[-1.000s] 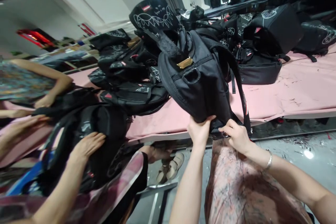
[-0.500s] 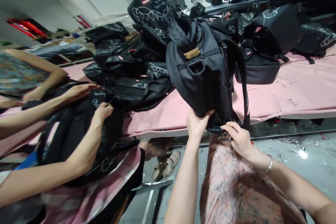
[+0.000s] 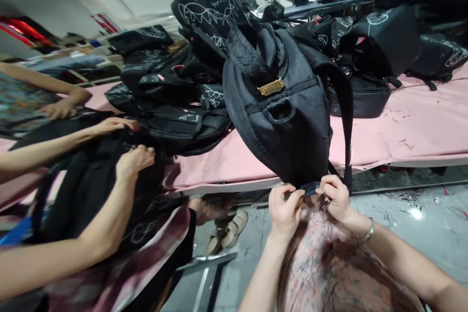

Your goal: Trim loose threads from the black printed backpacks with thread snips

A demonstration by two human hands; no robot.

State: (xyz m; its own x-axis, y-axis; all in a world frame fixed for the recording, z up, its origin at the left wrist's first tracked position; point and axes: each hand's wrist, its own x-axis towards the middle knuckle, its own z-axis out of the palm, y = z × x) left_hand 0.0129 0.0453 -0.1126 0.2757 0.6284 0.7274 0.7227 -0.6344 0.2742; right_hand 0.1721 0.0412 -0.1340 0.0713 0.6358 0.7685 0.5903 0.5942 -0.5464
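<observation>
A black backpack [image 3: 292,126] is upright in front of me, its side turned my way, with a gold metal plate [image 3: 271,87] and a fabric loop near its top. One shoulder strap [image 3: 345,122] hangs down on the right. My left hand [image 3: 285,207] pinches the near bottom edge of the backpack between thumb and fingers. Just to its right, my right hand [image 3: 334,197], with a bracelet at the wrist, is closed on the same edge. A short dark stretch of that edge shows between the two hands.
Several black bags with white scribbled print [image 3: 210,14] are piled along the pink-covered table [image 3: 420,131]. On the left, a co-worker's hands [image 3: 133,161] work on another black bag [image 3: 87,170]. Thread scraps lie on the table and floor.
My left hand has moved from the backpack's lower side down to its bottom edge, beside my right hand. The backpack now appears larger and fuller. The co-worker's hands have shifted slightly.
</observation>
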